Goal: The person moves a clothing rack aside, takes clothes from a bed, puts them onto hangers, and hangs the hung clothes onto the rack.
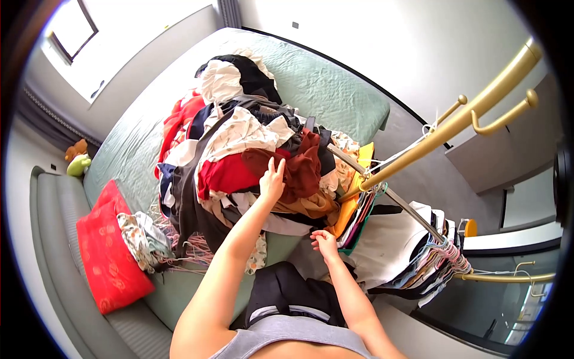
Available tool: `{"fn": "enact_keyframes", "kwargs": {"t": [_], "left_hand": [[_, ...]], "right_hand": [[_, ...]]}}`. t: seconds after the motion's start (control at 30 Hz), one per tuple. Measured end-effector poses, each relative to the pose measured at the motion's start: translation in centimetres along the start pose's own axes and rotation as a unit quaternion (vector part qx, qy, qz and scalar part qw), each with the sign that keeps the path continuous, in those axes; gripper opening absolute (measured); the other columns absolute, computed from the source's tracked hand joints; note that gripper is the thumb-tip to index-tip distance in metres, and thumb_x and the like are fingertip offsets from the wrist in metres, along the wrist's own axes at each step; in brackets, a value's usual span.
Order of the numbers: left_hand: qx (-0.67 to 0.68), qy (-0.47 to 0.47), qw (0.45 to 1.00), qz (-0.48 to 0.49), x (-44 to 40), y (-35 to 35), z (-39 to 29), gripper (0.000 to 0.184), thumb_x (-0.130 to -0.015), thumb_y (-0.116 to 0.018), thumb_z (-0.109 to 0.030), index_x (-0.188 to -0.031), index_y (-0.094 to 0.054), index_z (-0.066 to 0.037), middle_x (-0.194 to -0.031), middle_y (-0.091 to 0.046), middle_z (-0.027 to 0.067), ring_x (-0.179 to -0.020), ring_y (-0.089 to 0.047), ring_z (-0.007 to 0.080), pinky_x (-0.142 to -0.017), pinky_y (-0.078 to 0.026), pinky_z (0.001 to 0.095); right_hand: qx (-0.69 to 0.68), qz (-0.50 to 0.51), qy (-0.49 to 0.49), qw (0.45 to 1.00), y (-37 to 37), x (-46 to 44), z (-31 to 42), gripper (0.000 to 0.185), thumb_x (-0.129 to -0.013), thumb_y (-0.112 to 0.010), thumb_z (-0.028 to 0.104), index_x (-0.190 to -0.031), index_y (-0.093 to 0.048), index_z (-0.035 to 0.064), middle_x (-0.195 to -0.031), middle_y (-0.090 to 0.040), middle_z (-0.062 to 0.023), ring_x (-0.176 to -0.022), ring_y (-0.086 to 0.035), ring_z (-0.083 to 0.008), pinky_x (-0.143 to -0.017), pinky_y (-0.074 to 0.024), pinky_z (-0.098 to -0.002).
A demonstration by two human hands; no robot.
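My left hand [272, 180] reaches over a big heap of clothes, its first fingers stretched out and apart. Its fingertips are at a dark red-brown garment [302, 167]; whether they touch it I cannot tell. Beside that lie a bright red garment [224, 175] and a cream printed garment [244, 134]. Lower down, my right hand [324, 244] hovers before the heap's near edge with its fingers loosely bent and a gap between them. Nothing shows in it. To its right hang a yellow garment [344, 216] and other clothes on a rack.
A gold coat stand [448, 119] with hooks rises close on the right. Its metal rail [412, 212] carries white garments [391, 248] and bunched hangers [445, 254]. The green-covered bed [323, 90] holds the heap. Pink hangers [197, 251] and a red cushion [110, 251] lie left.
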State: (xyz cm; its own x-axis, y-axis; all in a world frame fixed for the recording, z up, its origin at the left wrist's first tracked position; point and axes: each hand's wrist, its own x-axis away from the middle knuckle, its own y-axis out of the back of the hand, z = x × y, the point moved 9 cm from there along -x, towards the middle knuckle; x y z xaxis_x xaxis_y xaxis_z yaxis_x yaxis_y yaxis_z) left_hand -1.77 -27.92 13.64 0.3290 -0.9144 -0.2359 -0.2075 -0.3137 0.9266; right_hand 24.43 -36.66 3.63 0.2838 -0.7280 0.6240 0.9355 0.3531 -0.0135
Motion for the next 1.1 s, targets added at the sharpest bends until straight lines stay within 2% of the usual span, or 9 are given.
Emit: {"fn": "enact_keyframes", "kwargs": {"t": [0.1,0.2,0.33,0.53,0.6,0.77,0.87,0.93,1.1], "left_hand": [[0.043,0.036,0.985,0.160,-1.3,-7.8,4.6,0.047,-0.070,-0.067,-0.022,-0.113,-0.056,-0.008,-0.077,-0.063,0.0176,-0.069,-0.062,0.0332,-0.063,-0.051,0.0392],[0.366,-0.074,0.922,0.099,0.9,-6.7,1.5,0.034,-0.073,-0.065,-0.018,-0.103,-0.059,-0.002,-0.071,-0.063,0.0110,-0.068,-0.063,0.0251,-0.061,-0.049,0.0343],[0.706,0.155,0.653,0.224,8.7,-1.6,-3.0,0.017,-0.079,-0.057,-0.005,-0.095,-0.061,-0.001,-0.080,-0.057,-0.0041,-0.078,-0.050,0.0048,-0.070,-0.041,0.0224],[0.711,0.196,0.645,0.202,15.9,6.8,-0.9,0.013,-0.078,-0.055,-0.003,-0.089,-0.060,0.001,-0.081,-0.061,-0.0003,-0.077,-0.054,0.0072,-0.071,-0.043,0.0216],[0.720,0.308,0.616,0.082,18.4,7.4,2.8,0.013,-0.079,-0.055,-0.007,-0.088,-0.063,0.000,-0.079,-0.062,0.0002,-0.071,-0.056,0.0071,-0.062,-0.045,0.0226],[0.213,0.136,0.967,-0.020,19.4,12.3,4.0,0.021,-0.082,-0.062,-0.021,-0.093,-0.064,-0.004,-0.081,-0.060,0.0102,-0.076,-0.062,0.0210,-0.066,-0.048,0.0285],[0.565,0.291,0.772,0.025,19.6,7.4,0.3,0.032,-0.086,-0.058,-0.026,-0.111,-0.057,-0.006,-0.090,-0.061,0.0073,-0.081,-0.060,0.0160,-0.071,-0.048,0.0283],[0.775,0.330,0.530,0.097,19.5,4.7,-4.8,0.029,-0.088,-0.057,-0.025,-0.108,-0.056,-0.005,-0.091,-0.060,0.0044,-0.081,-0.059,0.0144,-0.070,-0.048,0.0271],[0.751,0.381,0.539,-0.028,20.5,1.8,-5.2,0.015,-0.084,-0.060,-0.015,-0.095,-0.055,-0.005,-0.088,-0.059,0.0028,-0.082,-0.058,0.0130,-0.071,-0.048,0.0284]], "right_hand": [[-0.023,-0.022,-0.045,0.998,0.1,0.6,-0.5,0.017,-0.089,-0.047,0.010,-0.099,-0.059,0.0044,-0.090,-0.064,-0.0043,-0.066,-0.058,-0.0105,-0.056,-0.0479,-0.0237],[-0.073,-0.041,-0.065,0.994,0.5,-0.2,-0.6,0.018,-0.089,-0.046,0.010,-0.102,-0.058,0.0040,-0.091,-0.064,-0.0049,-0.068,-0.059,-0.0114,-0.058,-0.0493,-0.0251],[-0.224,-0.070,-0.107,0.966,-1.0,-2.8,0.0,0.041,-0.091,-0.049,0.020,-0.129,-0.041,0.0066,-0.121,-0.051,-0.0123,-0.109,-0.050,-0.0229,-0.089,-0.0444,-0.0365],[-0.537,0.135,-0.080,0.829,-5.4,-9.1,1.2,0.058,-0.085,-0.058,0.026,-0.135,-0.035,0.0085,-0.128,-0.045,-0.0137,-0.111,-0.049,-0.0292,-0.093,-0.0426,-0.0400],[-0.468,0.004,-0.108,0.877,-3.2,-11.8,-1.7,0.054,-0.082,-0.058,0.015,-0.132,-0.039,0.0086,-0.123,-0.048,-0.0138,-0.106,-0.053,-0.0307,-0.089,-0.0462,-0.0406],[-0.315,0.104,0.080,0.940,-3.6,-5.3,7.6,0.036,-0.075,-0.048,-0.005,-0.110,-0.056,-0.0001,-0.105,-0.058,-0.0080,-0.096,-0.056,-0.0192,-0.084,-0.0459,-0.0297],[-0.102,0.235,0.233,0.938,-6.2,1.6,10.8,0.024,-0.074,-0.051,-0.007,-0.095,-0.062,-0.0042,-0.100,-0.059,-0.0047,-0.084,-0.057,-0.0127,-0.080,-0.0440,-0.0251],[0.085,0.310,0.318,0.892,-7.9,7.7,12.3,0.024,-0.074,-0.056,-0.003,-0.098,-0.061,-0.0045,-0.107,-0.056,-0.0066,-0.091,-0.057,-0.0161,-0.083,-0.0435,-0.0261],[0.157,0.347,0.345,0.858,-6.0,11.4,9.2,0.026,-0.077,-0.067,0.010,-0.099,-0.060,-0.0012,-0.104,-0.055,-0.0084,-0.095,-0.056,-0.0172,-0.081,-0.0448,-0.0268]]}}
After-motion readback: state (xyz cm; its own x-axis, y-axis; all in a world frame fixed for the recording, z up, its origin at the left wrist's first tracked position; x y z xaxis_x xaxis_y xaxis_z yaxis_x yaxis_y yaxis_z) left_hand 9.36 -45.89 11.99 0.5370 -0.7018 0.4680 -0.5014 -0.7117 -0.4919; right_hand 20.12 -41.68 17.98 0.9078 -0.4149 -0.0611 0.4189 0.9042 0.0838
